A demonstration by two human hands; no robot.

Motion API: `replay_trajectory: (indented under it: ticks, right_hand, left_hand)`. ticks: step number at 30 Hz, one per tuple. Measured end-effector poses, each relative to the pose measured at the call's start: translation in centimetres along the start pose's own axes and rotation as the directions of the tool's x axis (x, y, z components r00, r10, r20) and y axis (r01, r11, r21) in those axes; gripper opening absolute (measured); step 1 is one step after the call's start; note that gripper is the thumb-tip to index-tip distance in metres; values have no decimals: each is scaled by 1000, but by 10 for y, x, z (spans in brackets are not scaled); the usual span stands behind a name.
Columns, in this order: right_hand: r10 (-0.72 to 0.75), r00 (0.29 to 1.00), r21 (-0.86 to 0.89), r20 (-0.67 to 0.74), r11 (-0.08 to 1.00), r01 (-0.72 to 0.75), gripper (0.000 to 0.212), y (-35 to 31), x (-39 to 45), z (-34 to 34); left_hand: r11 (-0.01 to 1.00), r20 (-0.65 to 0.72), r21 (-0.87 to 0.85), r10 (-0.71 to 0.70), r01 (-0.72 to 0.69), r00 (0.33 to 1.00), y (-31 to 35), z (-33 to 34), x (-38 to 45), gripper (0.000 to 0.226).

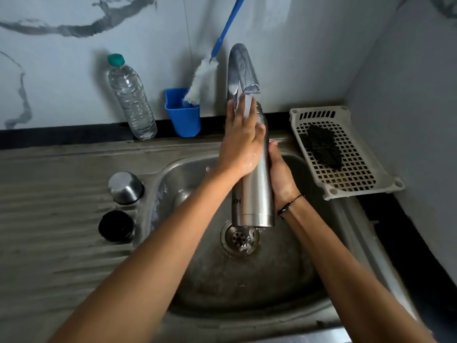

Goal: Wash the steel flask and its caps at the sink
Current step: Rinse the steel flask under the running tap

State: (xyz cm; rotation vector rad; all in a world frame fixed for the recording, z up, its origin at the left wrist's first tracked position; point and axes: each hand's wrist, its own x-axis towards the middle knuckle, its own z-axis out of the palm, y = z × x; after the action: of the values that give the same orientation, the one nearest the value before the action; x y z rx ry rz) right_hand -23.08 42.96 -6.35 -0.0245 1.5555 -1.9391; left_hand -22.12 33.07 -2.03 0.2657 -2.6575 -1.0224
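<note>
The steel flask stands upright over the sink bowl, its mouth just under the running tap. My right hand grips the flask's right side around the middle. My left hand lies flat against the flask's upper left side, fingers stretched up into the water stream. Water runs off the flask's base onto the drain. On the ribbed drainboard to the left sit the steel cap, dome up, and the black inner cap in front of it.
A clear plastic water bottle and a blue holder with a blue-handled bottle brush stand at the back wall. A white perforated tray holding a dark scrubber sits right of the sink, beside the wall.
</note>
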Motion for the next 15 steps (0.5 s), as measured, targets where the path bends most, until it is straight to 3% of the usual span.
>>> replay_trajectory:
  ticks: [4,6,10,12,15]
  right_hand:
    - [-96,992,-18,-87,995,94,50,-15,9,0]
    - [-77,994,-8,-73,997,76,54,-24,11,6]
    - [-105,991,-61,-86,993,100,55,-18,12,14]
    - [-113,990,-115,-87,988,103,52,-11,5,15]
    - [-94,993,3,-70,996,95,43,2,-6,5]
  left_hand:
    - [951,-14,197,245,-237,969,-10,32,-65,55]
    - [947,-5,150,288,-284,958,-23,43,-87,57]
    - [971,-86,-56,228,-233,970,-27,32,-63,56]
    - [980,-115,-172,81,-101,990,-17,16,-42,53]
    - [943,55,-322,-70,84,996,-16,2,-16,52]
